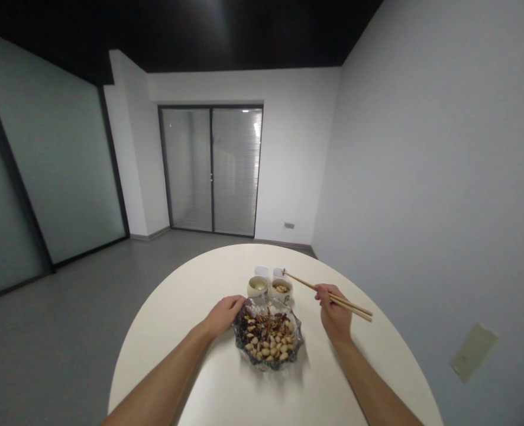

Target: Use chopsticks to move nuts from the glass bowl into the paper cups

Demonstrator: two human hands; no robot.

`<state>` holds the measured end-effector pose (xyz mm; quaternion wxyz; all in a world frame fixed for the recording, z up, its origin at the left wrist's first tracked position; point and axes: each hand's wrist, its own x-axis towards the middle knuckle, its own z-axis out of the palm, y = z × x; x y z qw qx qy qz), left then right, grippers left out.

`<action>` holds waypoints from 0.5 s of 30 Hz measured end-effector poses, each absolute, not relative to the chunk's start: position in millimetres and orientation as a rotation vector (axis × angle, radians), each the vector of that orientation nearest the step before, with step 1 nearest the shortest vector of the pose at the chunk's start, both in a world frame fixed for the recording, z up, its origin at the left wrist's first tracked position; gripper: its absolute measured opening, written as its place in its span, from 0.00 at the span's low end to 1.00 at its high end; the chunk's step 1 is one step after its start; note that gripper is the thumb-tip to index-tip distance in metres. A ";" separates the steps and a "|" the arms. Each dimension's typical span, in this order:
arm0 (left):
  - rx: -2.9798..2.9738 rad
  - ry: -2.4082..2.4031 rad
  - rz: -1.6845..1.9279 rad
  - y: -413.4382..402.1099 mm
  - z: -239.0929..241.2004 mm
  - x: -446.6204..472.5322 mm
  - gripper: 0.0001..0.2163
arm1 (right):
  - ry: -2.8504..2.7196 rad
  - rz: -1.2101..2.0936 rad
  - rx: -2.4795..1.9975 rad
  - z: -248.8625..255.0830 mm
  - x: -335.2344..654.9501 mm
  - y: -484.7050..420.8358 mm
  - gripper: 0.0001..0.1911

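My right hand (333, 307) is closed around a pair of wooden chopsticks (306, 283) that point to the far left. Their tips meet at a small reddish-brown piece (284, 271), too small to name, over the white card behind the right cup. At the left rim of a scalloped glass bowl (298, 340), my left hand (223, 313) grips the edge. Pale shelled-looking nuts (271, 348) fill the bowl's near part, with dark and brown slender pieces (264, 322) behind them. Beyond the bowl stand a pale cup (258, 287) and a second cup (281, 290) holding nut-like pieces.
Two small white cards (262, 271) lie behind the cups. Everything stands on a round cream table (164, 319). A white wall (421, 177) rises close to the table's right side. Glass doors (211, 171) are across the grey floor.
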<state>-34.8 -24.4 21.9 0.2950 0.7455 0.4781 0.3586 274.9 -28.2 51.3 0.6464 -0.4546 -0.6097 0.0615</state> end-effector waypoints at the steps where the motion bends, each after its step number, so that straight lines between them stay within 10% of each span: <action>1: 1.984 1.274 0.955 -24.7 22.1 -34.7 0.25 | -1.390 0.137 -1.036 50.0 275.4 -26.5 0.17; 15: 1.983 1.265 0.969 -25.8 22.3 -32.6 0.24 | -1.463 0.070 -1.022 34.3 279.1 -4.5 0.17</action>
